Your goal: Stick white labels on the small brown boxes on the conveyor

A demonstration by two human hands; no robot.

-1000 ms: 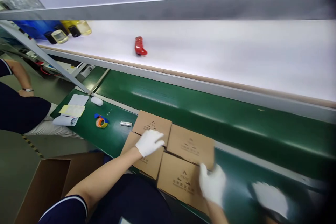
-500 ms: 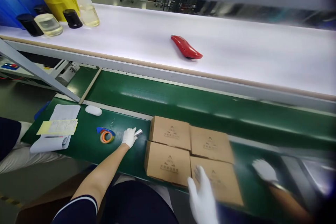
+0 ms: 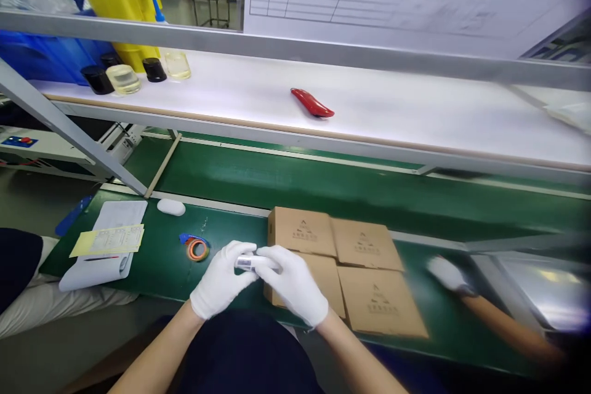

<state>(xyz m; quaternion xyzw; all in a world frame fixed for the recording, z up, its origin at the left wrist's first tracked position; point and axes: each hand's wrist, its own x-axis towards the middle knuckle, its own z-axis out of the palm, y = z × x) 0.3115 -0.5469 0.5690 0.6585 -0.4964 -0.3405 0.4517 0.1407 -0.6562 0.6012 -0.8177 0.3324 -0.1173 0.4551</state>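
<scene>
In front of my body, both of my gloved hands meet at a small silvery-white roll (image 3: 244, 263) with a dark printed patch. My left hand (image 3: 225, 280) closes on its left end. On its right end, the fingers of my right hand (image 3: 292, 283) are pinched, hiding part of it. Just right of my hands are several closed brown cardboard boxes (image 3: 367, 243) with black print, set side by side; my right hand overlaps the front left one. A tape dispenser with orange tape (image 3: 197, 250) lies left of my left hand.
A clipboard with papers (image 3: 108, 240) and a white oval object (image 3: 171, 207) lie at the left of the green bench. A co-worker's gloved hand (image 3: 447, 273) is at the right, near a shiny metal box (image 3: 535, 289). On the shelf above sits a red box cutter (image 3: 311, 103).
My left hand has lifted the roll from the bench and brought it toward me. My right hand has moved left from above the boxes and taken hold too. The view has tilted up.
</scene>
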